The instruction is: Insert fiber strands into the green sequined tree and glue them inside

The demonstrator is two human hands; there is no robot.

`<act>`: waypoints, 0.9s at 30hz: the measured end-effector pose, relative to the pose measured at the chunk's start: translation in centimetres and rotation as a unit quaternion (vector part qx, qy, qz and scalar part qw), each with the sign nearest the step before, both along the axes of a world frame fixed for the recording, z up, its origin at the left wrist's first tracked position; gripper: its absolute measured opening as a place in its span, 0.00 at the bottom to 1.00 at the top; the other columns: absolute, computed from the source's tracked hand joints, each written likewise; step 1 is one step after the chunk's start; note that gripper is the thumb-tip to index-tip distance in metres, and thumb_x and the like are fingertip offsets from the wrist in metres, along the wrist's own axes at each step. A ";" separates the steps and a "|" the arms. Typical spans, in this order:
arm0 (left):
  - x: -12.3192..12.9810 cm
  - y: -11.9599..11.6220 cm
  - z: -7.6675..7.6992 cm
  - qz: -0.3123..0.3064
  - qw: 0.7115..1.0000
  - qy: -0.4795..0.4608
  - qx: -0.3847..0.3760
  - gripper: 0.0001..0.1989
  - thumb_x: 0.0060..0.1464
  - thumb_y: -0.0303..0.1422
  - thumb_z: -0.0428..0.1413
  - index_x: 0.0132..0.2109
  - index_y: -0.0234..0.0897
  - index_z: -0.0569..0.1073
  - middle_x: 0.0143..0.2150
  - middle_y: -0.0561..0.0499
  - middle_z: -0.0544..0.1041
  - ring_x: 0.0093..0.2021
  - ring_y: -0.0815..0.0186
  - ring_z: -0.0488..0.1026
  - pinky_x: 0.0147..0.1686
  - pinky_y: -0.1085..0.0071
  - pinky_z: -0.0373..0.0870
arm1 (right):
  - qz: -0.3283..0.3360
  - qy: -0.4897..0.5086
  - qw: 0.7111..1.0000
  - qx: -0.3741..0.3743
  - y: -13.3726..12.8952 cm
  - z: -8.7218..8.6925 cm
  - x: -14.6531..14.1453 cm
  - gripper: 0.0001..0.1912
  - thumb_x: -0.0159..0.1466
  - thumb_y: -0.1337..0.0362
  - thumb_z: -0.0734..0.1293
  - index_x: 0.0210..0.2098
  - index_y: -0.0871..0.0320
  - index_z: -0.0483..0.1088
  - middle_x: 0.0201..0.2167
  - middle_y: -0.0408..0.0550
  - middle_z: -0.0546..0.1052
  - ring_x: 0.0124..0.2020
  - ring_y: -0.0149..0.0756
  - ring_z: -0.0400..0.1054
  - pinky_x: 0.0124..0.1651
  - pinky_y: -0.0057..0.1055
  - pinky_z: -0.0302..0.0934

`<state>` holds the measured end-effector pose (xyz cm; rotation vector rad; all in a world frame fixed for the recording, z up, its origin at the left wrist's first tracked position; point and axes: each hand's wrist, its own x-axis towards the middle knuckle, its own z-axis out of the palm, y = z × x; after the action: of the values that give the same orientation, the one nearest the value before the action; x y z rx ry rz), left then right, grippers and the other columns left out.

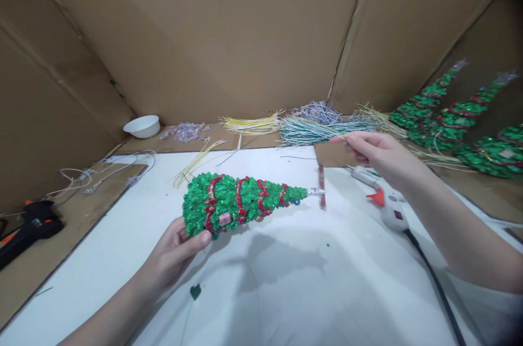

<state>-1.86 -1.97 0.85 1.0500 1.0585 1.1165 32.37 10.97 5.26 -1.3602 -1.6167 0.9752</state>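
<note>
My left hand [177, 245] is wrapped round the wide base of a small green tinsel Christmas tree [232, 201]. The tree lies on its side above the white table, its clear star tip [315, 192] pointing right. Red glitter garlands and small ornaments run round it. My right hand [373, 152] has its fingertips pinched together at the right end of a bundle of green and white wires [318, 131]. Whatever lies between those fingertips is too thin to make out.
Yellow wires [253, 123], clear plastic pieces [186, 132] and a white bowl [141, 126] line the back cardboard wall. More decorated trees [457, 117] stand at right, beside a white corded glue gun [392, 210]. A black glue gun [35, 229] lies at left near cables.
</note>
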 end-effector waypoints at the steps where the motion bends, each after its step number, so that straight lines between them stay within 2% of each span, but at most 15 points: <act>1: 0.0 0.0 -0.1 0.009 1.000 0.001 -0.003 0.20 0.46 0.34 0.61 0.48 0.36 0.75 0.49 0.44 0.77 0.55 0.51 0.67 0.52 0.63 0.64 | 0.005 -0.020 1.000 0.008 -0.3 0.3 -0.1 0.19 0.60 0.48 0.62 0.30 0.58 0.73 0.19 0.40 0.59 0.20 0.26 0.52 0.23 0.26 0.45; 4: 0.1 -0.1 -0.5 0.042 0.999 0.000 -0.017 0.21 0.46 0.34 0.61 0.50 0.37 0.73 0.47 0.45 0.78 0.54 0.52 0.68 0.50 0.65 0.66 | 0.059 -0.050 0.997 0.010 -1.7 1.4 -0.7 0.22 0.57 0.45 0.64 0.21 0.59 0.68 0.18 0.42 0.62 0.22 0.28 0.57 0.23 0.26 0.47; 7: 0.4 -0.2 -0.6 0.058 0.998 0.010 -0.021 0.20 0.46 0.35 0.61 0.48 0.37 0.74 0.43 0.46 0.79 0.51 0.53 0.70 0.48 0.66 0.67 | 0.142 -0.030 0.989 -0.020 -3.1 2.3 -1.4 0.17 0.59 0.50 0.64 0.29 0.59 0.70 0.23 0.44 0.69 0.20 0.25 0.55 0.23 0.25 0.47; 10: 0.7 -0.2 -0.6 0.066 0.997 0.024 -0.026 0.11 0.46 0.35 0.61 0.39 0.38 0.76 0.32 0.51 0.79 0.41 0.58 0.74 0.44 0.67 0.68 | 0.183 -0.024 0.983 -0.027 -4.0 2.7 -1.9 0.14 0.63 0.55 0.62 0.41 0.56 0.72 0.29 0.45 0.72 0.20 0.24 0.58 0.26 0.26 0.52; 12: 0.9 -0.2 -0.6 0.069 0.997 0.039 -0.024 0.06 0.44 0.35 0.62 0.30 0.38 0.75 0.23 0.54 0.75 0.34 0.61 0.74 0.42 0.68 0.68 | 0.186 -0.035 0.982 -0.013 -4.3 2.8 -1.9 0.13 0.63 0.57 0.61 0.43 0.53 0.73 0.31 0.45 0.74 0.23 0.25 0.62 0.29 0.28 0.54; 14: 1.0 -0.3 -0.7 0.072 0.995 0.064 -0.018 0.07 0.43 0.35 0.63 0.26 0.38 0.74 0.19 0.54 0.72 0.33 0.61 0.73 0.41 0.68 0.68 | 0.180 -0.048 0.983 0.003 -4.2 2.8 -1.8 0.13 0.62 0.58 0.62 0.42 0.52 0.75 0.32 0.45 0.75 0.27 0.29 0.65 0.32 0.29 0.56; 18: 1.1 -0.5 -0.9 0.049 0.993 0.110 -0.011 0.08 0.45 0.37 0.61 0.31 0.37 0.76 0.28 0.50 0.77 0.38 0.57 0.72 0.40 0.68 0.67 | 0.104 -0.037 0.994 0.007 -3.8 2.7 -1.4 0.11 0.59 0.58 0.65 0.32 0.57 0.76 0.30 0.48 0.75 0.32 0.34 0.67 0.32 0.29 0.57; 21: 1.2 -0.9 -1.1 0.048 0.986 0.158 0.007 0.07 0.46 0.37 0.60 0.30 0.39 0.76 0.28 0.51 0.76 0.36 0.58 0.72 0.39 0.69 0.66 | 0.077 -0.008 0.997 -0.009 -3.5 2.4 -1.3 0.10 0.58 0.56 0.66 0.34 0.55 0.74 0.33 0.47 0.75 0.34 0.33 0.67 0.34 0.28 0.57; 24: 1.3 -1.3 -1.4 0.093 0.968 0.228 0.039 0.08 0.45 0.38 0.61 0.26 0.39 0.74 0.23 0.52 0.73 0.30 0.60 0.69 0.32 0.71 0.65 | 0.090 -0.025 0.996 -0.008 -3.3 2.2 -1.2 0.14 0.58 0.50 0.66 0.32 0.54 0.73 0.29 0.45 0.73 0.29 0.31 0.63 0.29 0.27 0.55; 27: 1.3 -1.7 -1.8 0.100 0.953 0.275 0.078 0.08 0.43 0.39 0.61 0.26 0.39 0.76 0.24 0.51 0.74 0.27 0.61 0.67 0.29 0.71 0.64 | 0.102 -0.024 0.994 -0.005 -3.3 2.2 -1.3 0.19 0.58 0.47 0.64 0.24 0.56 0.70 0.21 0.44 0.67 0.23 0.29 0.58 0.24 0.27 0.51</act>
<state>-0.57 -3.62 -0.95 1.4534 1.5633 1.1067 31.07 7.63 7.47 -1.2509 -1.8172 1.0781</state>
